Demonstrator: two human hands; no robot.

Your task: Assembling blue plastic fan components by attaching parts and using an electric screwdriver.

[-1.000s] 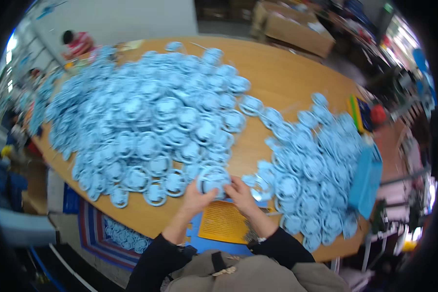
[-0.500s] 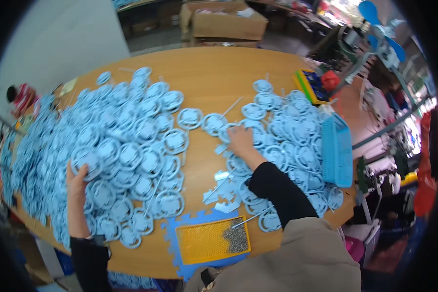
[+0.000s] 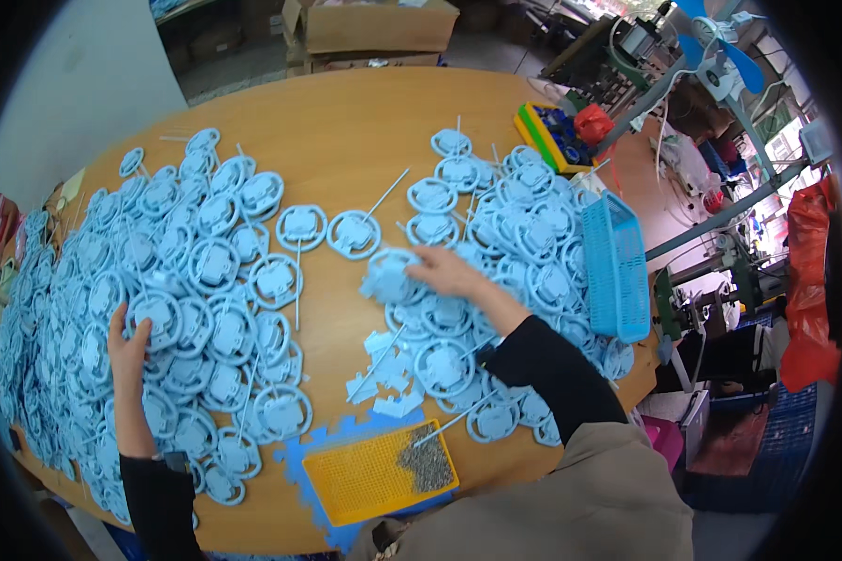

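Light-blue plastic ring-shaped parts with flat centre plates and thin pale rods, like toy steering wheels, lie in two heaps on the wooden table. At the inner edge of the right heap (image 3: pixel 543 224), my right hand (image 3: pixel 447 271) pinches one blue wheel part (image 3: pixel 389 277), which looks tilted and blurred by motion. My left hand (image 3: pixel 129 344) is at the larger left heap (image 3: pixel 215 266), thumb and fingers around the rim of another wheel part (image 3: pixel 156 320). Two single wheel parts, one of them this one (image 3: pixel 354 235), lie between the heaps.
Near me, a yellow basket (image 3: pixel 355 477) of small metal pieces sits on a blue foam mat (image 3: pixel 299 467). Flat blue pieces (image 3: pixel 398 404) lie beyond it. An empty-looking blue basket (image 3: pixel 617 271) borders the right heap; a yellow-green bin (image 3: pixel 547 136) and a fan (image 3: pixel 716 61) stand farther right.
My right hand has lifted a wheel part off the right heap and drawn it toward me. My left hand keeps its grip at the left heap. The whole view has shifted.
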